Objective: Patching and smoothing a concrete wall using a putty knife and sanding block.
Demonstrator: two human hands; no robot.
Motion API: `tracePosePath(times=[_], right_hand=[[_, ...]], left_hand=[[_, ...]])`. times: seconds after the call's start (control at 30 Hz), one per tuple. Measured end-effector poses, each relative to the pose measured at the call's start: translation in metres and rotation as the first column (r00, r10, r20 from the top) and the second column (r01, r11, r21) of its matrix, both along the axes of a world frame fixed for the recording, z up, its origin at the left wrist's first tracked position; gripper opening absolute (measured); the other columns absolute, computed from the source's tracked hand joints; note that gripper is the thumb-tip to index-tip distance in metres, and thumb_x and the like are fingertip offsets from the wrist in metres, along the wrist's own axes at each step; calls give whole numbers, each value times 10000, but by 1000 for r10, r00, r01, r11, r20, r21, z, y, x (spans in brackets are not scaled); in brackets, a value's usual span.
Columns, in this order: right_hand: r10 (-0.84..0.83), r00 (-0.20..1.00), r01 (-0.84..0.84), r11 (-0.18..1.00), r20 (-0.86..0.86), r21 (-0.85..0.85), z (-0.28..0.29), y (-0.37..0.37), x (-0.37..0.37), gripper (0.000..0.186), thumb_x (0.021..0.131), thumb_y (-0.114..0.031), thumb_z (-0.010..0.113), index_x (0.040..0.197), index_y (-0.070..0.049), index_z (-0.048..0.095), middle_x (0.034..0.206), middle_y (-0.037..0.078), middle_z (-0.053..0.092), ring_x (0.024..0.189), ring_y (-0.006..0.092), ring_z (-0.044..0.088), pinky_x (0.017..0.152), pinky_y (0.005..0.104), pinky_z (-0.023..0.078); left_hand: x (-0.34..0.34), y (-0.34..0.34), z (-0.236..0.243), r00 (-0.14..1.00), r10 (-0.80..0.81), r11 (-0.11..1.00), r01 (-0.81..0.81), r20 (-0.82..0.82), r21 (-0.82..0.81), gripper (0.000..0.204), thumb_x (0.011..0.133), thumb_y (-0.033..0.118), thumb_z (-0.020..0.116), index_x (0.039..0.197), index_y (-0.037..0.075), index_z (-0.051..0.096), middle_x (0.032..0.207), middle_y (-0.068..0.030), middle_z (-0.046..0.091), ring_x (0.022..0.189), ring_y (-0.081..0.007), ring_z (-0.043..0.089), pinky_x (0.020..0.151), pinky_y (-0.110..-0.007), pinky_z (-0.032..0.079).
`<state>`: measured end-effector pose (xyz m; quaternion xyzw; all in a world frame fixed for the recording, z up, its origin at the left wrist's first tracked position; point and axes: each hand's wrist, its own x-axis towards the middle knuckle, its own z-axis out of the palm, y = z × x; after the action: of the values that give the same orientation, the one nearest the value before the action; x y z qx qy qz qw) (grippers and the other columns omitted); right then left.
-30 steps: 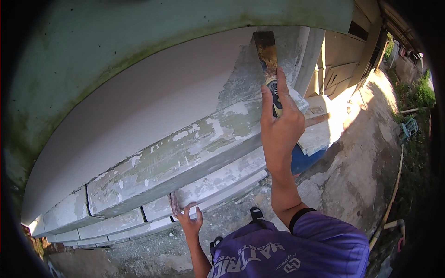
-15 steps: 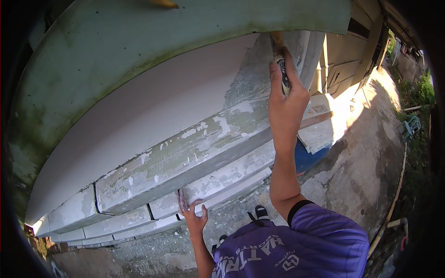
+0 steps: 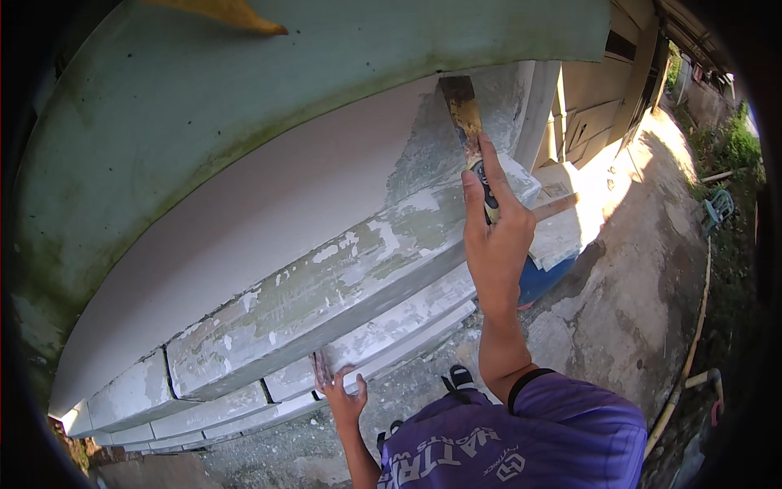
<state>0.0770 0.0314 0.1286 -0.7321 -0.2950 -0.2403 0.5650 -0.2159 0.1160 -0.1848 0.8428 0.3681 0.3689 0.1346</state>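
My right hand grips a worn putty knife; its rusty, yellow-smeared blade lies at the rough grey patch on the white wall. The knife is above a stepped concrete ledge with flaking white and greenish paint. My left hand is lower left at the lower step, thumb and fingers apart, with some fingertips against a narrow, streaked pinkish-grey area; whether that is dusted fingers or a separate small thing I cannot make out.
A mossy green curved surface hangs above, with a yellow-brown leaf-like thing. At right are pale boards, a blue rounded container, a beige structure, a concrete path, a long pole and a green chair.
Since half a second ago my right hand and knife have moved down and left, showing more blade. The yellow-brown thing shows more at the top. My left hand stays at the lower step.
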Motion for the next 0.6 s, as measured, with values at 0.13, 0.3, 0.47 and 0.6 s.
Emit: tracePosePath(times=[0.13, 0.3, 0.47, 0.6], right_hand=[[-73, 997, 73, 995, 3, -74, 4, 3, -2, 419, 1021, -300, 597, 1429, -207, 581, 1058, 188, 743, 838, 242, 721, 852, 387, 526], [-137, 990, 138, 986, 12, -89, 7, 10, -4, 425, 1011, -309, 611, 1427, -227, 583, 958, 183, 752, 799, 254, 736, 776, 389, 544], [-210, 971, 216, 976, 111, -40, 4, 16, -2, 431, 1003, -310, 626, 1424, -227, 587, 934, 182, 751, 709, 234, 721, 695, 377, 545], [-139, 990, 140, 989, 30, -39, 9, 10, 1, 434, 1002, -313, 631, 1424, -225, 584, 935, 179, 753, 775, 249, 728, 749, 370, 540]], left_hand=[[-3, 0, 1, 1000, -13, 998, 12, -12, -68, 332, 776, 118, 756, 1086, 134, 638, 1233, -175, 599, 1313, -403, 432, 1119, -543, 244], [-5, 0, -2, 999, -16, 991, 10, -46, -131, 339, 779, 121, 753, 1097, 137, 636, 1408, -291, 498, 1437, -443, 334, 1123, -564, 225], [-5, -1, 0, 999, -11, 995, 6, -49, -96, 345, 773, 130, 756, 1098, 131, 640, 1475, -314, 431, 1457, -445, 306, 1134, -551, 219], [4, -4, 11, 1000, 16, 1000, -16, 9, 1, 317, 770, 123, 754, 1065, 129, 638, 1107, -95, 675, 1291, -397, 466, 1137, -546, 224]])
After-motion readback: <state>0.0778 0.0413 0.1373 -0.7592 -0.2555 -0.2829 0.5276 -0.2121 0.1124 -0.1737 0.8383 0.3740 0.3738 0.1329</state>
